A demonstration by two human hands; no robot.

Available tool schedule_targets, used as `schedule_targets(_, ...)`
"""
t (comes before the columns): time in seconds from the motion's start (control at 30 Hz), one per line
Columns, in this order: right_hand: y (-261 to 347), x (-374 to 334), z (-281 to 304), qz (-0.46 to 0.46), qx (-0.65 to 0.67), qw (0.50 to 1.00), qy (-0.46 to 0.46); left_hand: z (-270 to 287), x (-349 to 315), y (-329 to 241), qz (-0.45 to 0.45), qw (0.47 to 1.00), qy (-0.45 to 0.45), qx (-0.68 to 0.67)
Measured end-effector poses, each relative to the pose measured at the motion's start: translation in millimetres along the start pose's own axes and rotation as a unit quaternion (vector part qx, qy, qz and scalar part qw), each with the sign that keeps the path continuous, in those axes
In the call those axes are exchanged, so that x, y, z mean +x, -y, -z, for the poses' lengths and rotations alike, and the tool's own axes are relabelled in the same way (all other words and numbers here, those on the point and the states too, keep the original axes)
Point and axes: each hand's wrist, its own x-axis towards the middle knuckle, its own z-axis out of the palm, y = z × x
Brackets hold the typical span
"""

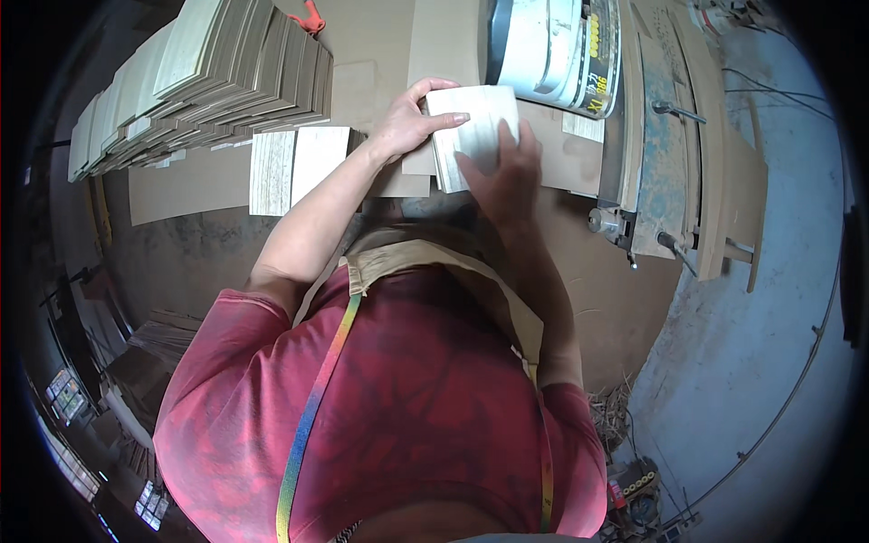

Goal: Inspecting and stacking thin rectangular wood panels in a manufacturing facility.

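A small stack of pale, squarish thin wooden boards (472, 109) is in front of me at the worktable's near edge. My left hand (415, 122) grips its left side, thumb on the top face and fingers around the far left corner. Over the stack's near right part is my right hand (509, 172), its fingers apart and slightly blurred; I cannot tell how firmly it touches the boards. Left of my left forearm, two more blocks of pale boards (272, 167) lie side by side, partly covered by that arm.
Tall leaning stacks of thin boards (195, 68) fill the table's far left. A red-handled tool (310, 18) lies behind them. A white bucket (548, 45) stands at the far right, beside a worn blue-grey machine bed (665, 145) with knobs and a lever. A cable runs along the pale floor.
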Motion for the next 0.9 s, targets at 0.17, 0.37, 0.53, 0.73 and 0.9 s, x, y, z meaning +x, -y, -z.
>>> schedule_targets(0.17,-9.1,-24.7,23.7,-0.030,0.052,0.998,-0.018,2.0,-5.4,-14.2,0.016,1.000,0.004,0.006)
schedule_targets(0.37,-95.5,-61.2,6.7,-0.137,-0.142,0.977,-0.086,43.7,-17.6,-1.4,0.001,0.996,0.063,-0.057)
schedule_targets(0.53,-127.2,-4.9,-28.2,-0.094,-0.190,0.966,-0.145,26.8,-23.4,-15.1,0.046,0.993,0.058,-0.088)
schedule_targets(0.73,9.1,9.2,-4.2,-0.046,-0.060,0.996,0.037,-5.0,-9.6,-7.9,0.100,0.991,-0.018,-0.092)
schedule_targets(0.9,-8.3,-22.1,20.7,-0.087,-0.011,0.996,0.010,-7.6,-4.8,-7.7,0.090,0.992,-0.006,-0.084)
